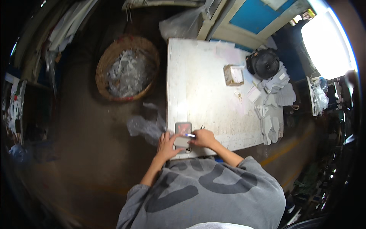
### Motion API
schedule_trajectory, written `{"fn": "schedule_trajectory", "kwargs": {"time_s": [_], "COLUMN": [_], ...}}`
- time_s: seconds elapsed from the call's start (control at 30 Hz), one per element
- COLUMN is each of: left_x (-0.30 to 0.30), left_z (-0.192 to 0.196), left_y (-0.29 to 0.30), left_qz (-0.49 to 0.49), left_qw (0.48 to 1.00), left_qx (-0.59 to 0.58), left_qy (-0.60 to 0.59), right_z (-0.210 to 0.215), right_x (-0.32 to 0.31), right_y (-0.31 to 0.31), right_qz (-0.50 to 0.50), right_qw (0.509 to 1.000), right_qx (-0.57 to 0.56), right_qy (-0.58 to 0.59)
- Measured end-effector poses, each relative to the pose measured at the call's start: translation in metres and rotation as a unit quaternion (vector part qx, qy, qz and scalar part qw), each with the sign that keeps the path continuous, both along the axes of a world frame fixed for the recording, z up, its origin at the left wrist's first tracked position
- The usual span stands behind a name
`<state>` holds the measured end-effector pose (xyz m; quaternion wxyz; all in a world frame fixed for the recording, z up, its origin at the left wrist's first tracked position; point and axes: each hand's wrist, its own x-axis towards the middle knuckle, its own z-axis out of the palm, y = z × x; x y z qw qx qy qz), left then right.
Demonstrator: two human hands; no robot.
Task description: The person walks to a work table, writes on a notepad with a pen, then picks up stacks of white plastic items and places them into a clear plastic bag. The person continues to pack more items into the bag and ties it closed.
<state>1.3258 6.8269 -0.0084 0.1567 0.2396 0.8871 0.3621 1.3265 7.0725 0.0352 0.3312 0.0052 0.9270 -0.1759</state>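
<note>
At the near left corner of the white table, my left hand [166, 147] spreads its thumb and forefinger around a small pale grey card-like piece [182, 142], holding it down by its edges. This piece lies over a flat grey rectangular object [183, 125] with a reddish middle, whose kind I cannot make out. From the right, my right hand [203, 138] is closed on a blue and white pen [190, 135], just above the grey piece. Its fingertips are near the piece's right edge. A dark thin tip [202, 128] shows behind the right hand.
On the white table [206, 95] are a small cardboard box [233, 75], a black fan [264, 63] and stacked grey cut pieces [270, 120] along the right edge. A wicker basket [102, 78] of plastic scraps stands left on the floor, with a clear plastic bag [145, 128] nearer me.
</note>
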Motion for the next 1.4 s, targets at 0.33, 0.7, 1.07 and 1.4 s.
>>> {"fn": "schedule_trajectory", "kwargs": {"time_s": [0.33,0.7,1.07,1.4], "left_x": [0.012,0.018,0.02,0.02], "left_z": [-0.058,-0.071,-0.053,-0.07], "left_y": [0.015,0.029,0.025,0.028], "left_qz": [0.155,0.335,0.352,0.353], "left_qw": [0.96,0.934,0.936,0.933], "left_qx": [0.189,0.096,0.008,0.055], "left_qy": [0.134,0.074,0.03,0.04], "right_z": [0.066,0.371,0.509,0.452], "right_x": [-0.098,-0.391,-0.458,-0.419], "right_y": [0.023,0.153,0.127,0.153], "right_qz": [0.035,-0.221,-0.153,-0.129], "right_qw": [0.981,0.642,0.551,0.571], "right_qx": [-0.19,-0.096,0.007,-0.219], "right_qy": [0.021,0.728,0.82,0.781]}}
